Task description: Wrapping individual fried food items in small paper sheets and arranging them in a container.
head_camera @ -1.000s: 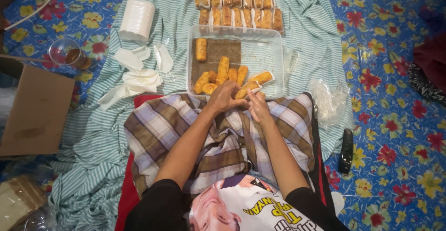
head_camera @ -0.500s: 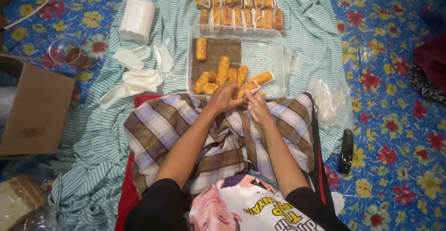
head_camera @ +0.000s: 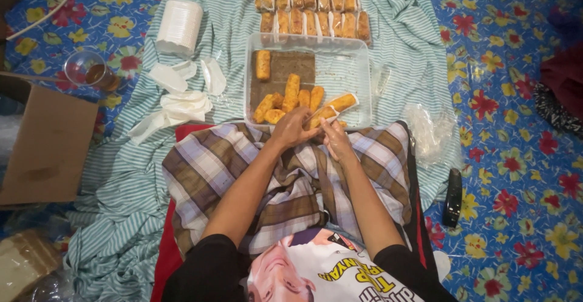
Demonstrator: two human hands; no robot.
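Note:
My left hand [head_camera: 293,128] and my right hand [head_camera: 336,139] meet over my checked lap, both holding a golden fried roll [head_camera: 320,117] in a white paper wrapper. Just beyond them is a clear plastic tray [head_camera: 346,71] with a brown paper liner and several loose fried rolls [head_camera: 290,98]. Another wrapped roll [head_camera: 342,101] lies in the tray by my right hand. Two rows of wrapped rolls [head_camera: 313,9] lie on the striped cloth beyond the tray.
A stack of white paper wrappers [head_camera: 179,25] and loose wrappers [head_camera: 176,104] lie at the left. A plastic cup [head_camera: 91,70] and a cardboard box [head_camera: 45,144] sit further left. A black remote [head_camera: 452,197] and a clear plastic bag [head_camera: 430,133] lie at the right.
My fingers shift slightly around the wrapped roll; the hands stay in the same place.

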